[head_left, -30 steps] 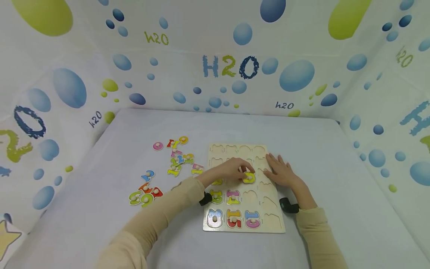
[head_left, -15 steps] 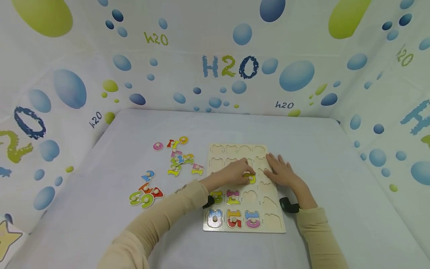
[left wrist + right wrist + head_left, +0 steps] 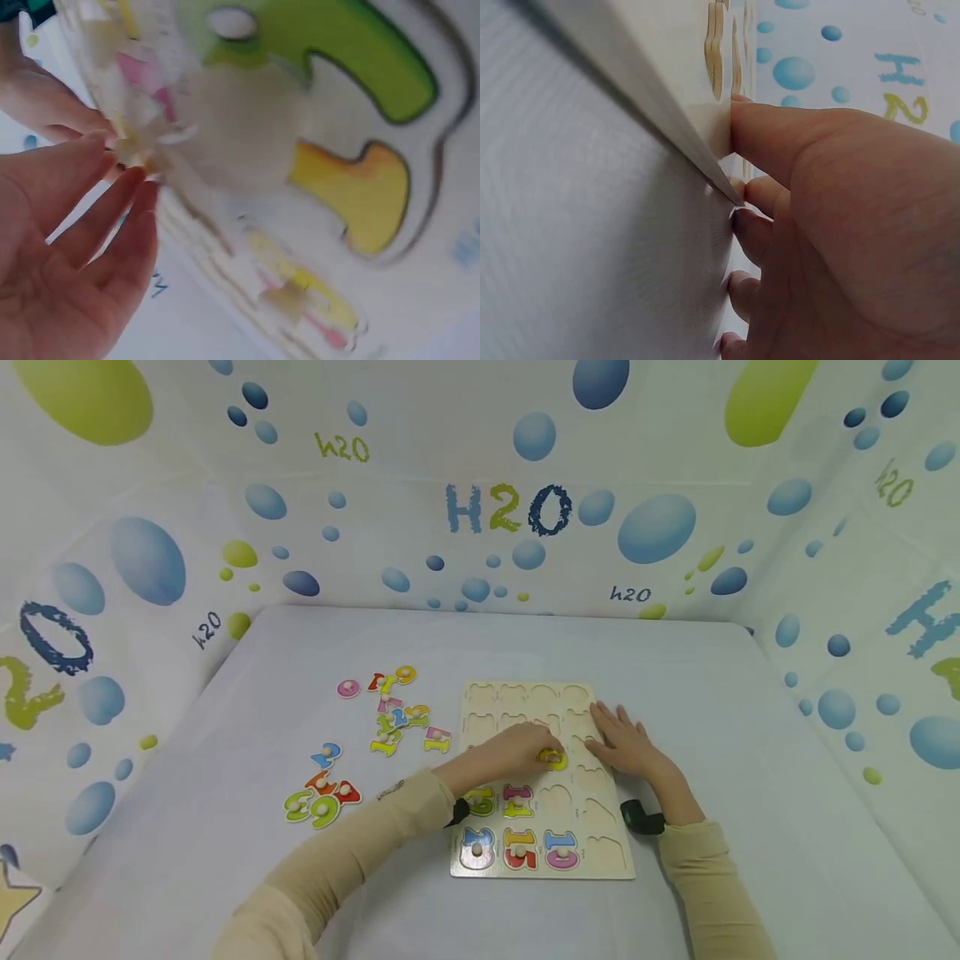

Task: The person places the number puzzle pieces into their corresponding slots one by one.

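A wooden number puzzle board (image 3: pixel 577 821) lies on the white table. Over its middle, my left hand (image 3: pixel 506 752) pinches a yellow number piece (image 3: pixel 555 761), partly hidden by the fingers. In the left wrist view, the thumb and fingertips of the left hand (image 3: pixel 82 247) meet at a small knob, which is blurred. My right hand (image 3: pixel 632 747) lies with fingers spread along the board's right edge. In the right wrist view, the right thumb (image 3: pixel 769 139) rests on the board's face near its edge. An 11 piece (image 3: pixel 517 802) and a 15 piece (image 3: pixel 520 850) sit in their recesses.
Left of the board, several loose number pieces lie in two groups, among them a pink zero (image 3: pixel 348 688) and a green piece (image 3: pixel 324 811). Several bare recesses run along the board's top and right side. A printed cloth wall (image 3: pixel 420 468) stands behind the table.
My left hand has turned and settled lower around the yellow piece, covering more of it. The piece stays at about the same spot. My right hand has not moved on the board.
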`<control>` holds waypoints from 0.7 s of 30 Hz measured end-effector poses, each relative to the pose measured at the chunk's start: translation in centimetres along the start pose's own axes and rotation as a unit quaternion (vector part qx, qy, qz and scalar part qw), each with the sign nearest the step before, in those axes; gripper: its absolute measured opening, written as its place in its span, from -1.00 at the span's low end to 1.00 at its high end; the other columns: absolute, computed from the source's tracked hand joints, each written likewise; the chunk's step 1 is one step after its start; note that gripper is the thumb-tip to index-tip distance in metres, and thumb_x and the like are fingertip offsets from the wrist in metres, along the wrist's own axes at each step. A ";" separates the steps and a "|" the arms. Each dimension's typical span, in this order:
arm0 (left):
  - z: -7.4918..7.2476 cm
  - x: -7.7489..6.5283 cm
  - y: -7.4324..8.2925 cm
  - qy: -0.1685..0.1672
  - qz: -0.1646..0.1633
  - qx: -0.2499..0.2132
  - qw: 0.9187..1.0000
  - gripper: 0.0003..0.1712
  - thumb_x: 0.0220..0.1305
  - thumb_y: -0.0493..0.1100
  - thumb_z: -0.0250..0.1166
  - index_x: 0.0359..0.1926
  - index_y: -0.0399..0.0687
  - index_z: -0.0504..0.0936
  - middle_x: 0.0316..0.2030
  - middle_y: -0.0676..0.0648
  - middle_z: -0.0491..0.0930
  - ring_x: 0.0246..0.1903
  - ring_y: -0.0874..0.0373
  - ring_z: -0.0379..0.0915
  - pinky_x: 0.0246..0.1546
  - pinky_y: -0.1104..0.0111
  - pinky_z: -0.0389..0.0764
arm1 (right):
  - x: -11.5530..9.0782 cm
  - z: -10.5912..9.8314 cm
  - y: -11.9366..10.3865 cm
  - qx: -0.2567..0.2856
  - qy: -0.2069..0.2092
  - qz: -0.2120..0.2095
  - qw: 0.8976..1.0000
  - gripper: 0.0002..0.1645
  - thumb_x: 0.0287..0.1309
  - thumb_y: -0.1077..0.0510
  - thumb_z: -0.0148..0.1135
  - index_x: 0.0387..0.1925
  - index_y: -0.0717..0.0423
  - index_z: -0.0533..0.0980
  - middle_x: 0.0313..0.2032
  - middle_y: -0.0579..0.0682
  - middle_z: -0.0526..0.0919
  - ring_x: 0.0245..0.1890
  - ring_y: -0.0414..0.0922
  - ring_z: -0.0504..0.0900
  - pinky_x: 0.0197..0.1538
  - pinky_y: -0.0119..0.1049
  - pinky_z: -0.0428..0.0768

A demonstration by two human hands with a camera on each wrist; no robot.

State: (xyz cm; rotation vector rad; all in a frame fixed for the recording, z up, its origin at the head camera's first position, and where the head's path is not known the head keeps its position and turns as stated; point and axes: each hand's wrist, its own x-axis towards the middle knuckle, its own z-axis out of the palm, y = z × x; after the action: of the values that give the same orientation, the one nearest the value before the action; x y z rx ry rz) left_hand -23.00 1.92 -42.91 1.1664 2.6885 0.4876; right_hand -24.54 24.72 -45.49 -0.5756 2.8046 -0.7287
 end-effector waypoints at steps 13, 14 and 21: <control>-3.2 -5.7 -2.6 -0.054 -0.054 -0.027 0.997 -0.41 0.22 -0.29 0.24 0.29 -0.03 0.36 0.23 -0.09 0.32 0.11 0.05 0.33 0.06 0.25 0.37 | -0.1 0.1 -0.1 -0.001 -0.003 0.003 1.000 -0.18 0.36 0.00 -0.02 0.40 0.34 -0.10 0.38 0.30 -0.13 0.33 0.32 -0.33 0.20 0.28 -0.33; -3.7 -6.3 -3.4 -0.042 -0.064 -0.021 0.997 -0.46 0.20 -0.32 0.25 0.22 -0.08 0.43 0.15 -0.10 0.40 0.06 0.04 0.36 0.05 0.23 0.38 | -0.1 0.1 -0.2 -0.002 -0.004 0.004 1.000 -0.18 0.36 0.01 -0.02 0.40 0.34 -0.10 0.38 0.30 -0.13 0.33 0.32 -0.33 0.21 0.28 -0.33; -5.8 -9.4 -7.3 -0.011 -0.151 0.019 0.988 -0.56 0.09 -0.29 0.36 0.04 -0.21 0.56 -0.14 -0.12 0.50 -0.17 0.03 0.40 -0.06 0.19 0.46 | -0.4 -0.3 -0.7 -0.006 -0.001 0.013 1.000 -0.20 0.35 0.03 -0.01 0.39 0.35 -0.09 0.38 0.30 -0.12 0.34 0.31 -0.32 0.21 0.27 -0.33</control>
State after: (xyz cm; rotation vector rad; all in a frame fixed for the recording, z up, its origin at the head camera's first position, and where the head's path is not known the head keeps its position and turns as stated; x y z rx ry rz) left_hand -23.16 -10.97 -39.90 0.7447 2.7969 0.3737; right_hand -24.07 24.48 -44.87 -0.5402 2.8106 -0.7058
